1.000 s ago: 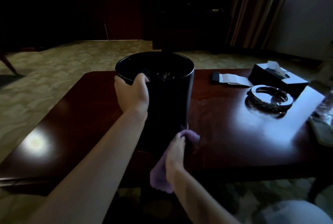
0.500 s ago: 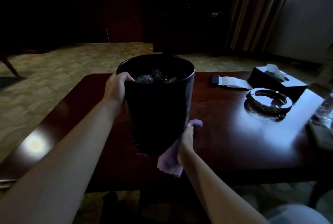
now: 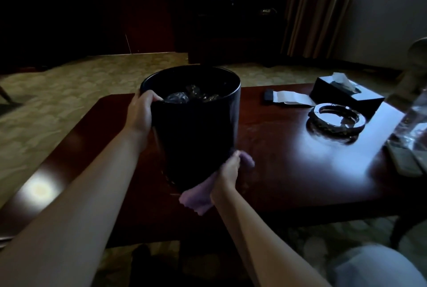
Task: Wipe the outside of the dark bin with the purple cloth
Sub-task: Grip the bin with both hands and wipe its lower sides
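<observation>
head view, looking down over both forearms: the dark bin [image 3: 196,129] is tipped toward the person on the near part of the wooden coffee table [image 3: 288,166], and i'd say the tilt is there to bring its lower wall up to where the cloth can reach. the left hand [image 3: 142,113] grasps the rim on the left side, fingers curled over the lip, thumb side on the outer wall, which reads as the steadying hold. the right hand [image 3: 227,172] is clenched around the purple cloth [image 3: 198,196], pressing it against the bin's lower right wall close to the base; one bunch of fabric shows beyond the fingers, and a loose tail hangs below the wrist. the bin is a smooth, glossy black cylinder, slightly narrower at the bottom, with crumpled shiny plastic inside it. the cloth looks soft and nappy, with a ragged edge. the tabletop is dark red polished wood that throws back glare. well apart to the right sit a round glass ashtray [image 3: 336,120], a black tissue box [image 3: 346,92] with a white tissue poking up, and a folded paper slip [image 3: 292,97]. a clear bottle at the far right edge is too blurred to say more.
</observation>
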